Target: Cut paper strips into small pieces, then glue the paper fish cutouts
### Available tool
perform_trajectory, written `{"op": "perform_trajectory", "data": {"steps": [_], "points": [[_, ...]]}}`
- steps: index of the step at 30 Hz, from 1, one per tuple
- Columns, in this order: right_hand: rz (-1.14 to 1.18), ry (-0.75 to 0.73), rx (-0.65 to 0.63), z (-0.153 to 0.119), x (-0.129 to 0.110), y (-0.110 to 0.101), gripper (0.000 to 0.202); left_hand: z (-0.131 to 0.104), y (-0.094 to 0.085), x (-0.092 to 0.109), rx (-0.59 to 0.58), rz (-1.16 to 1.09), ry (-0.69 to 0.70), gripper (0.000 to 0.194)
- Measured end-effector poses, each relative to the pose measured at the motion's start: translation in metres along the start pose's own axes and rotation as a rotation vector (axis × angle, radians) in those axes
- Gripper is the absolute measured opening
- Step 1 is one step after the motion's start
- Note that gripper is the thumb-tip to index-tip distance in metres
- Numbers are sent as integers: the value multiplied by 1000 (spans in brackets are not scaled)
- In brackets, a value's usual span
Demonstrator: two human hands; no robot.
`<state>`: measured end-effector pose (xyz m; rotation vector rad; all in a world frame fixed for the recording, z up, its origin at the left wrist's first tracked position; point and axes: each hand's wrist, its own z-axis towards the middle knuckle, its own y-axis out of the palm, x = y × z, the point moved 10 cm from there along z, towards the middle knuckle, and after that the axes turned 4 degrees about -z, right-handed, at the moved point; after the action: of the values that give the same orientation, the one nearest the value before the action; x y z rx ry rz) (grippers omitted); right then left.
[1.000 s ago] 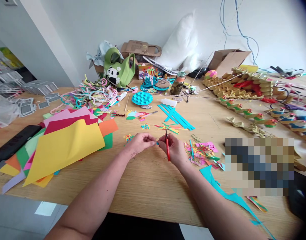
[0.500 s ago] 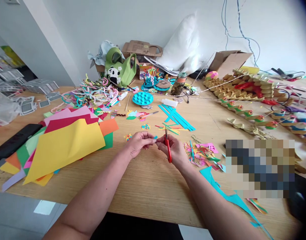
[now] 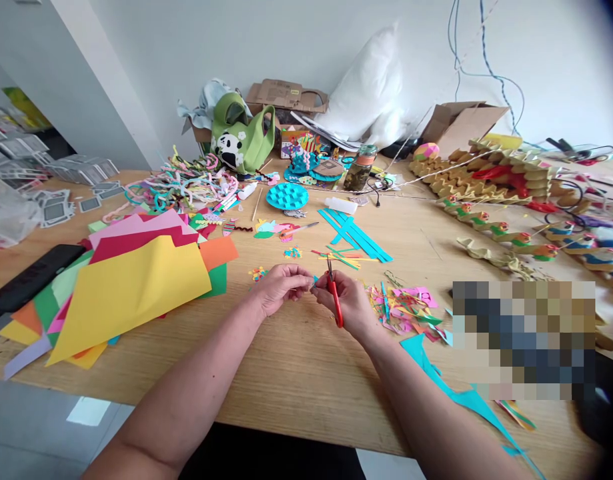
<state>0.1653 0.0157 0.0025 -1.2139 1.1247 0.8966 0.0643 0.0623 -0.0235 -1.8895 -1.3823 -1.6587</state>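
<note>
Head view: we list one small blue paper piece (image 3: 315, 281) between the fingertips of both hands above the bench (image 3: 286, 380), the left hand (image 3: 289, 289) pinching it, the right hand (image 3: 347, 300) gripping red-handled scissors (image 3: 335, 301). We enter as done two heaps of cut bits, one farther (image 3: 293, 253), one nearer (image 3: 258, 274); as left, we judge, the long blue strips (image 3: 369, 241). Against half a second ago, we note the piece sitting lower, the scissors slightly leftward.

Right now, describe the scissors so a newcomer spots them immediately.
At the wooden table, find the right hand. In its grip are the scissors, dark blades pointing away; their red handle sets them apart from the blue paper strips beyond.
</note>
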Motion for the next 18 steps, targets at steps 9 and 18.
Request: {"op": "perform_trajectory", "data": {"steps": [9, 18], "points": [[-48, -4, -13, 0, 0, 0, 30, 2, -6, -2, 53, 14, -25, 20], [-54, 6, -17, 1, 4, -2, 24, 3, -9, -1, 71, -46, -10, 27]]}}
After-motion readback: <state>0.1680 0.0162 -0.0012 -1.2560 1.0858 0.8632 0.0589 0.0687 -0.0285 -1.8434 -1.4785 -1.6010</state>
